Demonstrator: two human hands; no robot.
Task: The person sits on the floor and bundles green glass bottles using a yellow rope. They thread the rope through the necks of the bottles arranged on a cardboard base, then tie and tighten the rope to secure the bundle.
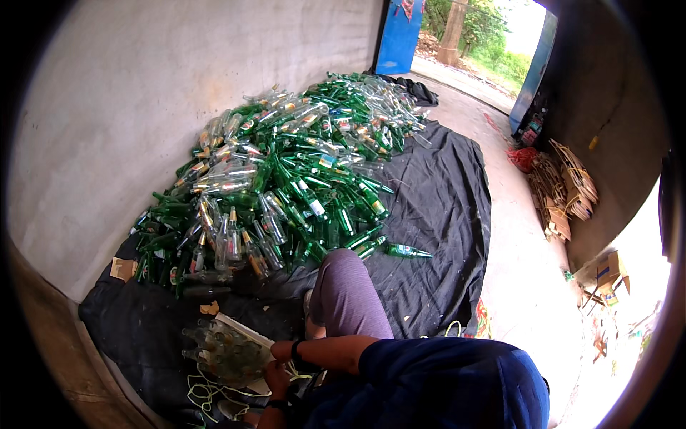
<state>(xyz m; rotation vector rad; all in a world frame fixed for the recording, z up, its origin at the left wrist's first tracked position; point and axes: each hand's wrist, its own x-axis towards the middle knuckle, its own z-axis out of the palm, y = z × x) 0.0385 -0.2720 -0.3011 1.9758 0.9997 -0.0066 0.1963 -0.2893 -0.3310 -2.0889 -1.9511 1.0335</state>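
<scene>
A bundle of clear glass bottles (228,351) lies before me on a black ground sheet (437,198). Pale board (244,328) edges the bundle on its far side. At the end of it closest to my body, my right hand (281,351) is curled against the board's corner. Just below, my left hand (277,377) touches the same end with bent fingers. Pale yellow-green cord (203,394) loops under the bundle and comes out beside both hands. Whatever the fingers hold is hidden.
A large heap of green and clear glass bottles (289,177) covers the sheet along the wall. One green bottle (408,251) lies at its edge. Tied flattened cardboard (563,187) leans at the right wall. A blue door (397,40) stands open at the back.
</scene>
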